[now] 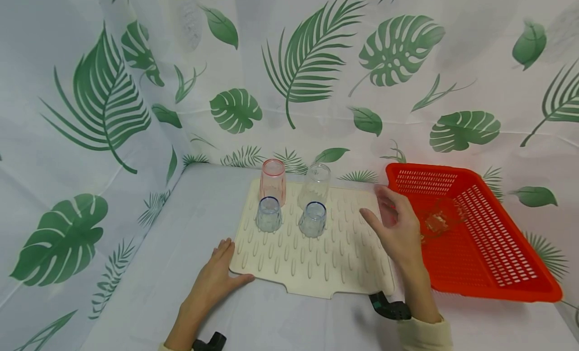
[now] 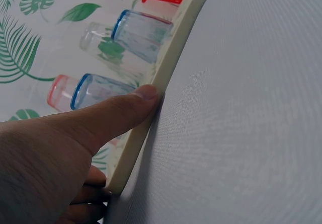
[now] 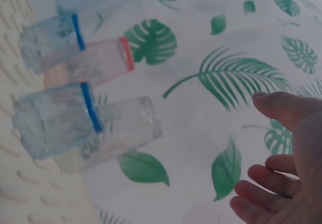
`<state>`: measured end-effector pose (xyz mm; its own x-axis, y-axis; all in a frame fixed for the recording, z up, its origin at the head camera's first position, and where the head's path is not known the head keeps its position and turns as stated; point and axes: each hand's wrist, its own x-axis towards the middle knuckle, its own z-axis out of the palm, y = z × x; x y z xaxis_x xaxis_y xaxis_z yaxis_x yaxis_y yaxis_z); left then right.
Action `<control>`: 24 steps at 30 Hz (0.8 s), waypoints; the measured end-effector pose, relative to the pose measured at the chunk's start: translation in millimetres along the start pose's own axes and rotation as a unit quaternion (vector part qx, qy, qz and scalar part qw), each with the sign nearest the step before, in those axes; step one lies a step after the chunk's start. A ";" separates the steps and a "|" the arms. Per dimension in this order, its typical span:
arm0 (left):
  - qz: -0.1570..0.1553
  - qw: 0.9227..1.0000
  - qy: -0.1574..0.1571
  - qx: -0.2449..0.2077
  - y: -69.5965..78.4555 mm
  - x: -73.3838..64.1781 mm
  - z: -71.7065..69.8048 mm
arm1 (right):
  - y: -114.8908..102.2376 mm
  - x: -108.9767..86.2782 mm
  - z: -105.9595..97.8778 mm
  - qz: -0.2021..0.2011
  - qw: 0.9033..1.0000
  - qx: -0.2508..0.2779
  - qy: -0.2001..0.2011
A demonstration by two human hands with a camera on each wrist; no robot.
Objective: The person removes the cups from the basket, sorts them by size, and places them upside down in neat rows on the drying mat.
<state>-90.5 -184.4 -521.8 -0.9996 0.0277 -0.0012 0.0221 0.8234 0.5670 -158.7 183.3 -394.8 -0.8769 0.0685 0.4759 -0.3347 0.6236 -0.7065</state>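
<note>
Four glasses (image 1: 269, 217) stand on the cream board (image 1: 280, 263), toward its back left; likely light, slick and brittle, best gripped round the sides. The left hand (image 1: 217, 273), spread, touches the board's front-left corner; the right hand (image 1: 400, 233), empty and wide, hovers by its right edge.

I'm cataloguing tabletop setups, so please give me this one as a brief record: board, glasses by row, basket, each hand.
Board: cream, ridged board on white cloth
Back row: pink glass left, clear glass right
Front row: left blue glass, right blue glass
Basket: red basket right of board; transparent glassware inside, count unclear
Left hand: touching board's near left corner
Right hand: near board's right side, holding nothing
</note>
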 end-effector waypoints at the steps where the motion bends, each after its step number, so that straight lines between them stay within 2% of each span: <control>1: 0.001 1.000 0.002 -0.002 0.1 -0.3 -0.2 | 0.6 -0.9 -3.3 0.009 1.000 -0.010 0.004; 5: 0.007 1.000 0.007 -0.001 0.0 -1.3 -0.6 | 5.4 -4.7 -16.8 0.045 0.998 -0.037 0.017; 11: 0.010 1.000 0.011 0.000 1.0 -1.6 -0.5 | 18.0 -6.5 -33.6 0.067 0.996 -0.049 0.042; 19: 0.003 1.000 0.004 0.005 1.4 -1.2 -0.1 | 34.9 -14.1 -52.7 0.142 0.985 -0.085 0.056; 24: 0.007 1.000 0.007 0.006 0.9 -1.5 -0.1 | 46.9 -17.7 -61.2 0.173 0.978 -0.100 0.059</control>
<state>-89.0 -183.8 -521.2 -0.9993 0.0320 0.0182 0.0367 0.8302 0.5563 -137.8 259.0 -404.4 -0.8759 0.3846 0.2912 0.0598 0.6856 -0.7255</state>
